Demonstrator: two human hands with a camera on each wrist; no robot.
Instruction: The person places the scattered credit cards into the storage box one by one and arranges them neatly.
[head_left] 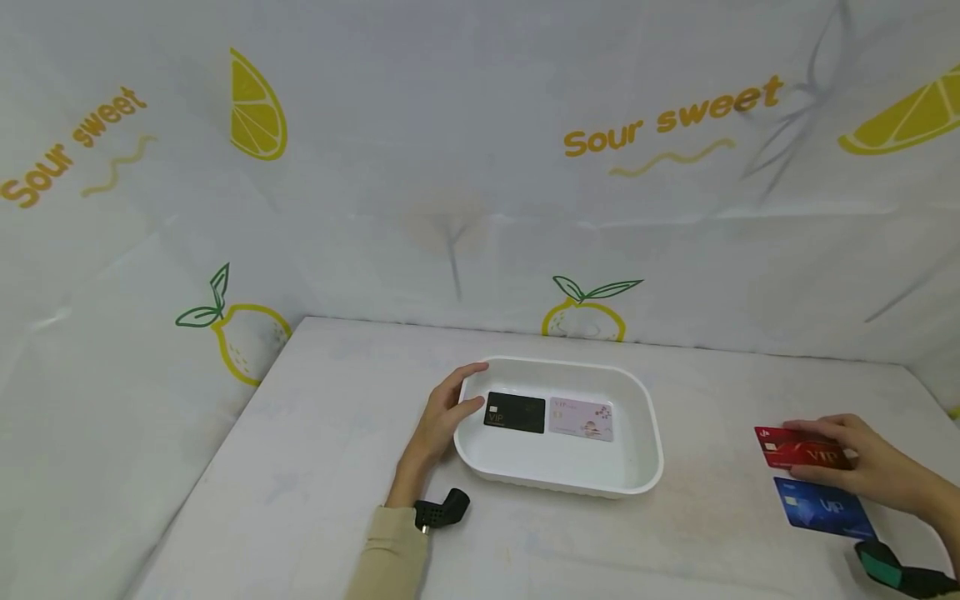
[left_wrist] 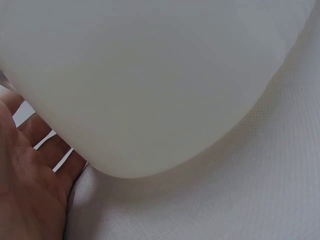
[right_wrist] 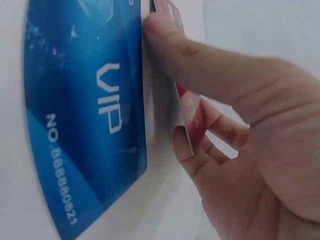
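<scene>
A white tray [head_left: 558, 482] stands mid-table, and my left hand [head_left: 435, 421] grips its left end, thumb over the rim. Inside lie a black VIP card [head_left: 514, 414] and, to its right, a pale pink VIP card [head_left: 581, 419]. In the left wrist view the tray's outer wall [left_wrist: 145, 100] fills most of the picture, with my fingers along its side. Far to the right, my right hand [head_left: 873, 462] pinches a red VIP card [head_left: 798, 450] between thumb and fingers. A blue VIP card [head_left: 825, 508] lies just nearer me; its number shows in the right wrist view.
The white-covered table [head_left: 315, 467] meets a pale hanging sheet [head_left: 420, 167] printed with lemons and words along its far edge. Black wrist devices [head_left: 442, 508] are worn on both wrists. Table surface separates the tray from the red and blue cards.
</scene>
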